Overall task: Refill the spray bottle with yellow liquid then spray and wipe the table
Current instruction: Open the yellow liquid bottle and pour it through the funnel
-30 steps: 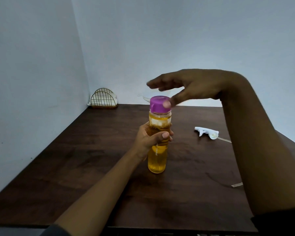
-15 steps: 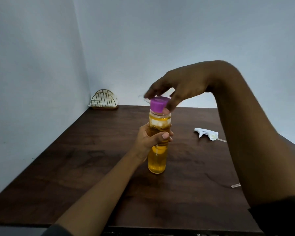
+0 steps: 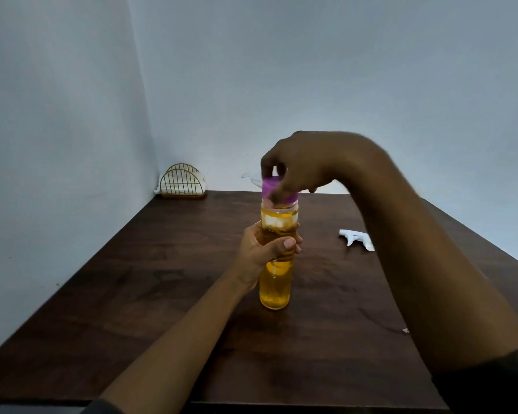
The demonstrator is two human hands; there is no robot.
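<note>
Our left hand (image 3: pixel 262 249) holds bottle (image 3: pixel 277 282) of yellow liquid at mid-body, fingers curled round it. Bottle stands upright on tabletop (image 3: pixel 162 294). Our right hand (image 3: pixel 299 165) is on top, fingers bent down, gripping purple cap (image 3: pixel 274 186). White spray head (image 3: pixel 356 239) lies apart, to the right.

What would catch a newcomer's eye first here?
A bottle of yellow liquid stands mid-table, its middle held by the left hand, while the right hand pinches its purple cap from above. A white spray head lies to its right on the dark table; a wire rack sits in the far left corner.
</note>
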